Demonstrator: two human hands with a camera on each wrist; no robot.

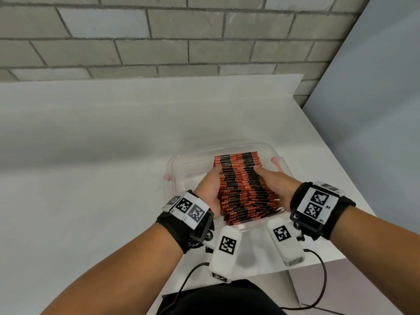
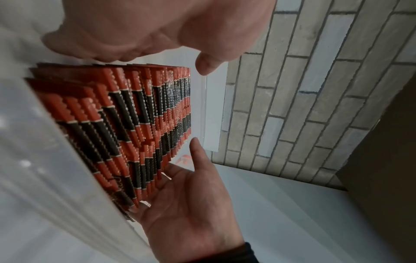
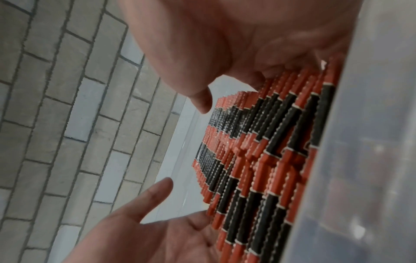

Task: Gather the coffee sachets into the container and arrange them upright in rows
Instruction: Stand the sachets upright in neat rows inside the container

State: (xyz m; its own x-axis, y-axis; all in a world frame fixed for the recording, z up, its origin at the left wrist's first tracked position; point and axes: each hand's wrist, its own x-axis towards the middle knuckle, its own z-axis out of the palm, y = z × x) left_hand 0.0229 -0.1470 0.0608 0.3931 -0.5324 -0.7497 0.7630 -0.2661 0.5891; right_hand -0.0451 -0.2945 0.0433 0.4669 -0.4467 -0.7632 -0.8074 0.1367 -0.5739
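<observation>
A clear plastic container [image 1: 181, 164] with red side clips stands on the white table near its front edge. Several red-and-black coffee sachets [image 1: 243, 189] stand upright in it, packed in rows as one block. My left hand [image 1: 210, 189] presses flat on the block's left side, thumb on the sachet tops. My right hand [image 1: 276, 185] presses the right side the same way. In the left wrist view the sachets [image 2: 126, 128] sit between my left hand [image 2: 157, 35] and right hand [image 2: 191, 204]. The right wrist view shows the sachets [image 3: 258, 160] beside the container wall [image 3: 371, 142].
The white table [image 1: 91, 155] stretches to the left and behind the container. A grey brick wall [image 1: 159, 42] rises behind it. The table's right edge [image 1: 336, 155] runs close past the container, with a grey panel [image 1: 375, 110] beyond. Black cables [image 1: 322, 276] hang off the front edge.
</observation>
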